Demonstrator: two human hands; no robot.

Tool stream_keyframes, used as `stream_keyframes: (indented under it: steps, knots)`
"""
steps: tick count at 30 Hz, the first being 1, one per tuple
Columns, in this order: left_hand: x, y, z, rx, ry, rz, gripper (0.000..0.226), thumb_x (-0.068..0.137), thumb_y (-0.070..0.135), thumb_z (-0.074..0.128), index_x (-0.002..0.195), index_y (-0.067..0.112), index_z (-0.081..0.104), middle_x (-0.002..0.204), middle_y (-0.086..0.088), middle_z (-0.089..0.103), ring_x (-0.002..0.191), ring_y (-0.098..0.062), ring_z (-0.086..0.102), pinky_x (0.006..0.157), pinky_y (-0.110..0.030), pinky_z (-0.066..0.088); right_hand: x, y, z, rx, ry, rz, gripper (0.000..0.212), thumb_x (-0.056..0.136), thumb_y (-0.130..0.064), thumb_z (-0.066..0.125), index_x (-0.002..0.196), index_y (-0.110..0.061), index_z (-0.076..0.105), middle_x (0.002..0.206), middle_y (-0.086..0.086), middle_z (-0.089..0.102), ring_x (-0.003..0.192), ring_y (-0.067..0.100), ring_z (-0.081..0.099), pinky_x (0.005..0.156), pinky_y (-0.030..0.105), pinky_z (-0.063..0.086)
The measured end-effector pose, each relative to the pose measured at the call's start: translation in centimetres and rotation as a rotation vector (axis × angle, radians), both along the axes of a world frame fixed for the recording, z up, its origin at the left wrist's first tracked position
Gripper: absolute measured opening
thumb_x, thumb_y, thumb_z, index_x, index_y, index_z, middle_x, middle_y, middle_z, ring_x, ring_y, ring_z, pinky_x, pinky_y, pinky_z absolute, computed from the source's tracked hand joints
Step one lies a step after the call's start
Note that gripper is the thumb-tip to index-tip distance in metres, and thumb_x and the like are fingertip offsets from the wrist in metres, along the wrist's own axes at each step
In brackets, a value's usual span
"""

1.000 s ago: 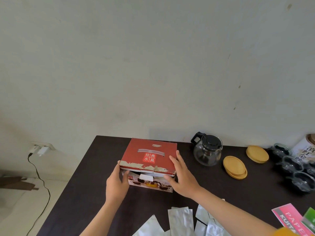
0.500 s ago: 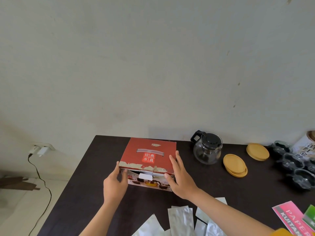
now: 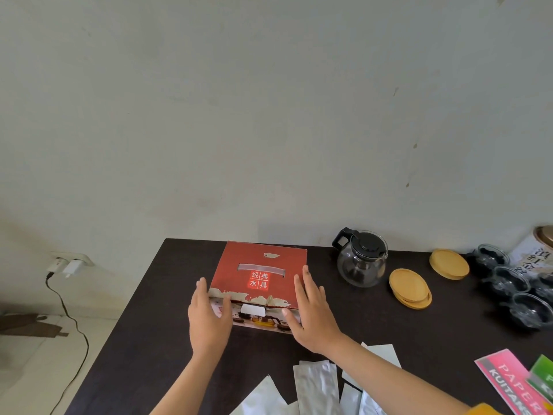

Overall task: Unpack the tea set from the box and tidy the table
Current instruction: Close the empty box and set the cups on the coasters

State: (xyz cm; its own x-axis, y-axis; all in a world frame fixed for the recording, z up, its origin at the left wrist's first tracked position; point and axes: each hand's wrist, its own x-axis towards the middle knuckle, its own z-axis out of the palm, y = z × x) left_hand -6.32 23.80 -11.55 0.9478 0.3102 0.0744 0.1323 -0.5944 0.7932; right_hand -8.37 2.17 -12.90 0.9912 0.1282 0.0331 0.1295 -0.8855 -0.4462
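The red tea set box (image 3: pixel 260 268) lies flat on the dark table (image 3: pixel 155 339), near its back edge, with the lid down and a torn white strip along the front. My left hand (image 3: pixel 209 317) clasps the box's front left corner, fingers up the side and thumb on the front face. At the front right corner my right hand (image 3: pixel 312 317) holds it the same way. A glass teapot (image 3: pixel 360 262) with a black lid stands to the right of the box. Further right are wooden coasters (image 3: pixel 410 289) and several glass cups (image 3: pixel 508 283).
Silver foil packets (image 3: pixel 315 384) lie at the table's near edge, between my forearms. Pink and green paper packs (image 3: pixel 508 381) sit at the near right. A tin with black characters (image 3: pixel 535 256) stands at the far right. A charger and cable (image 3: pixel 70 266) hang on the wall, left.
Both hands stay at the box's front corners, but their fingers have straightened and spread. The box has barely moved.
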Motion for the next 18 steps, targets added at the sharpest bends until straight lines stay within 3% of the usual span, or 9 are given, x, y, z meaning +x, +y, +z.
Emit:
stream_keyframes:
  steps: [3, 7, 11, 13, 18]
  knots:
    - [-0.1, -0.3, -0.6, 0.105, -0.057, -0.189, 0.067, 0.086, 0.037, 0.065, 0.145, 0.022, 0.034, 0.156, 0.001, 0.023, 0.145, -0.023, 0.018, 0.114, -0.048, 0.023, -0.1, 0.1, 0.0, 0.003, 0.012, -0.012, 0.097, 0.075, -0.075, -0.005, 0.153, -0.017, -0.004, 0.158, -0.002, -0.024, 0.144, 0.012, -0.022, 0.117, 0.041, -0.008]
    - [-0.3, -0.2, -1.9, 0.167, -0.054, -0.242, 0.073, 0.08, 0.054, 0.059, 0.144, 0.027, 0.036, 0.158, 0.007, 0.013, 0.147, -0.019, 0.004, 0.114, -0.056, 0.002, 0.0, 0.1, -0.1, -0.004, 0.021, 0.0, 0.083, 0.083, -0.073, 0.004, 0.153, -0.029, -0.004, 0.158, -0.003, -0.025, 0.144, 0.013, -0.022, 0.116, 0.042, -0.008]
    - [-0.1, -0.6, -2.1, 0.18, -0.046, -0.215, 0.072, 0.082, 0.045, 0.065, 0.144, 0.024, 0.035, 0.159, 0.005, 0.013, 0.147, -0.021, 0.004, 0.113, -0.06, 0.002, 0.0, 0.0, -0.3, -0.004, 0.019, -0.003, 0.071, 0.093, -0.06, 0.022, 0.153, -0.03, -0.001, 0.158, -0.004, -0.024, 0.146, 0.014, -0.018, 0.115, 0.042, -0.007]
    - [-0.1, -0.9, -2.1, 0.181, -0.038, -0.193, 0.075, 0.081, 0.051, 0.06, 0.145, 0.023, 0.034, 0.159, 0.004, 0.013, 0.147, -0.02, 0.003, 0.113, -0.06, 0.002, 0.0, 0.1, -0.5, -0.009, 0.019, -0.008, 0.068, 0.097, -0.055, 0.029, 0.153, -0.03, -0.001, 0.158, -0.004, -0.024, 0.146, 0.015, -0.017, 0.116, 0.041, -0.007]
    - [0.2, -1.2, -2.3, 0.218, -0.013, -0.163, 0.081, 0.077, 0.06, 0.048, 0.146, 0.021, 0.033, 0.159, 0.002, 0.014, 0.147, -0.022, 0.004, 0.114, -0.058, 0.004, -0.1, 0.1, -0.4, 0.002, 0.015, 0.004, 0.078, 0.086, -0.071, 0.01, 0.153, -0.03, -0.002, 0.158, -0.005, -0.024, 0.147, 0.015, -0.016, 0.116, 0.042, -0.005]
